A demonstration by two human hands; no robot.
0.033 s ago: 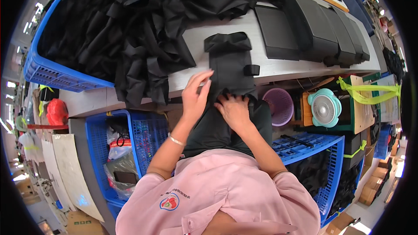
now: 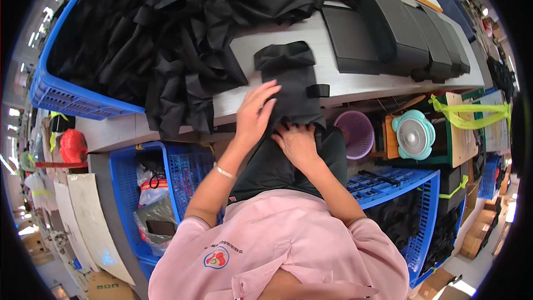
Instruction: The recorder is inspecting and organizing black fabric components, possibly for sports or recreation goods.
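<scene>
Grip: left hand (image 2: 254,112) unclosed, fingers nearly straight, thumb apart, beside the left edge of the black fabric piece (image 2: 288,91), contact unclear; right hand (image 2: 298,143) bends spread fingers onto its near end, whether pinching I cannot tell.
Carton (image 2: 110,286): brown, bearing green printed marks.
Blue crate (image 2: 72,100): at the counter's (image 2: 355,82) left end, black cloth (image 2: 183,39) spilling out over the counter's front edge.
Packet (image 2: 152,194): red and white, lettering too small to read.
Pink shirt (image 2: 288,216): round emblem (image 2: 216,256) with small dark lettering above.
Black fabric piece: matte, creased, far end folded up, loop (image 2: 318,90) jutting right; it lies across the counter's front edge, near end over the lap.
Black boxes (image 2: 394,28): in a row toward the counter's right end.
</scene>
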